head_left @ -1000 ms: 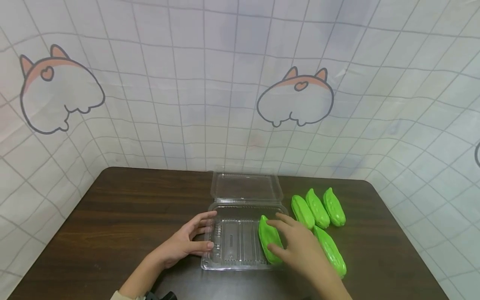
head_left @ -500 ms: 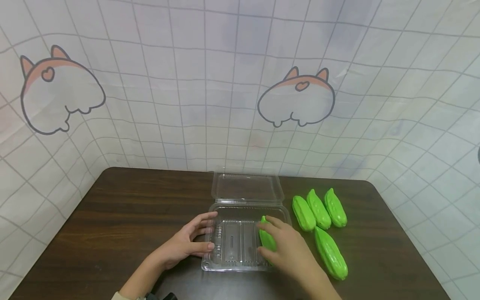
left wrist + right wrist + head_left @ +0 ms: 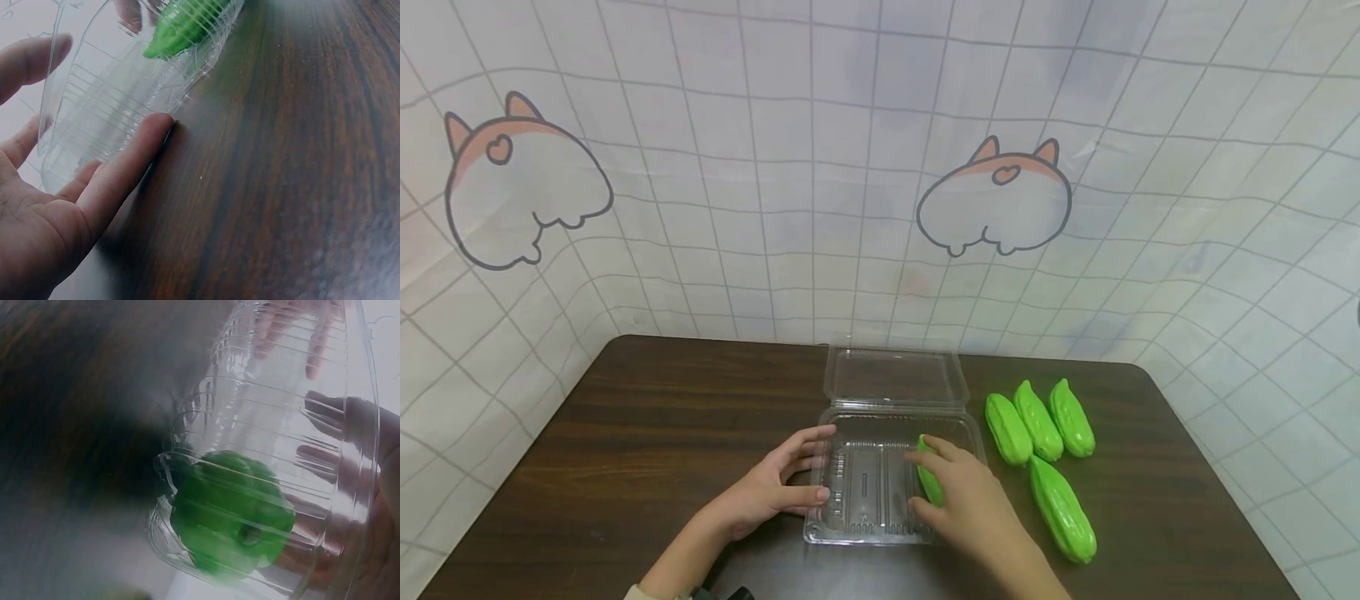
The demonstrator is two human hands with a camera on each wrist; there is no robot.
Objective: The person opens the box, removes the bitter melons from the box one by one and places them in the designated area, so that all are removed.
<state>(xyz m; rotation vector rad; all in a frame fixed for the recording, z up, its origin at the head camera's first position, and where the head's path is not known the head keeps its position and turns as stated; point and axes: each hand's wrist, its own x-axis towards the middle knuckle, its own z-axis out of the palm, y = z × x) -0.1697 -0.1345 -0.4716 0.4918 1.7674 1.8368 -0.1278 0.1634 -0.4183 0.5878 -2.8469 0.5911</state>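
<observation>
A clear plastic clamshell container (image 3: 857, 537) lies on the table with its lid (image 3: 895, 375) laid back behind it. Inside, at the right side, is a light-green bitter melon (image 3: 928, 483); its bumpy skin shows through the wall in the left wrist view (image 3: 184, 28). Over this melon reaches my right hand (image 3: 966, 496), fingers and thumb apart and extended leftward, covering part of it. In the right wrist view the melon (image 3: 228, 512) rests low in the container below those fingers. My left hand (image 3: 778, 479) touches the container's left side, fingers extended and thumb near the front corner.
Right of the container lie several more bitter melons: a row of three (image 3: 1037, 421) toward the back and a single one (image 3: 1063, 510) nearer the front. The dark wooden table (image 3: 647, 417) meets a white grid-patterned curtain (image 3: 850, 208) along its back and sides.
My right hand has shifted left over the melon in the container, hiding more of it. That melon looks to have moved slightly left. The left hand stays at the container's side.
</observation>
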